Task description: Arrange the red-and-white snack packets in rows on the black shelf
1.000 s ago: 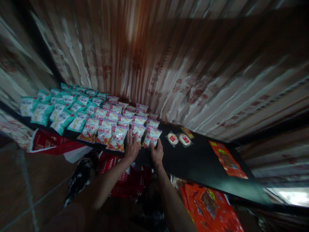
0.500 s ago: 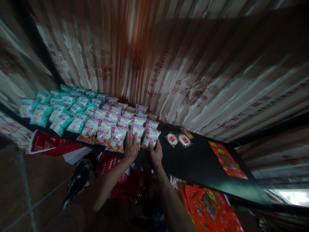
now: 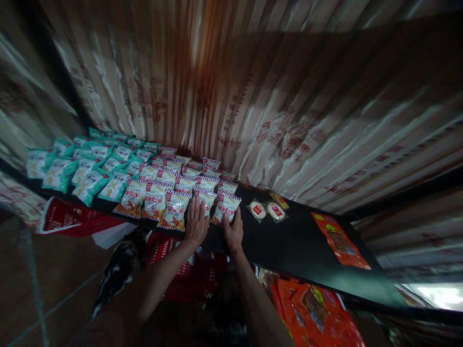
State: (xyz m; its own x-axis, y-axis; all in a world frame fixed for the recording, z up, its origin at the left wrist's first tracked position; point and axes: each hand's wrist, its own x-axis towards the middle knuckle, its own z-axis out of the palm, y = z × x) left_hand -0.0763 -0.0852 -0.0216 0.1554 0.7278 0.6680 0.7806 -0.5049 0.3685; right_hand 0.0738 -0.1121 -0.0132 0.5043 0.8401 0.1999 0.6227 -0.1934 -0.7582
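Note:
Snack bags with red lettering and striped tops (image 3: 174,208) stand in rows on the black shelf (image 3: 282,241). My left hand (image 3: 197,226) lies with fingers stretched flat against the front of one bag (image 3: 207,196) in the front row. My right hand (image 3: 234,232) is at the lower right corner of the end bag (image 3: 226,206), thumb on its front and fingers along its right side. The backs of those fingers hide part of that corner. Teal and white snack bags (image 3: 90,185) fill the shelf's left part.
Two round wrapped cakes (image 3: 257,210) and a small yellow packet (image 3: 279,200) lie right of the rows, with an orange packet (image 3: 340,240) farther right. Red baskets (image 3: 68,219) and a pile of orange packets (image 3: 314,311) are below the shelf. A plastic-covered curtain (image 3: 282,130) hangs behind.
The view has shifted very slightly. Both hands stay at the same two bags, and no bag has visibly changed its place.

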